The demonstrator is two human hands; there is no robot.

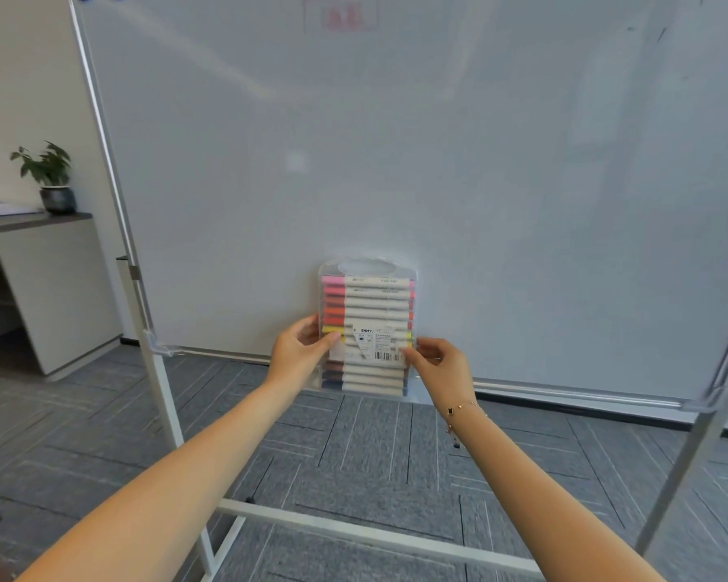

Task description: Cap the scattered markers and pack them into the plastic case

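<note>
Holding the plastic case point(366, 325) upright between both hands, your left hand point(301, 350) has its fingers grasping the left edge and your right hand point(440, 361) pinches the right edge. Capped markers point(375, 302) lie stacked inside it, a label facing you. Behind stands the whiteboard point(396, 140), its tray just below the case.

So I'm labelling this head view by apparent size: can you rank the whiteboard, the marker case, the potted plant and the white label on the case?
1. whiteboard, by far the largest
2. marker case
3. potted plant, though it stands farther back, so its rank against the case is unsure
4. white label, smallest
</note>
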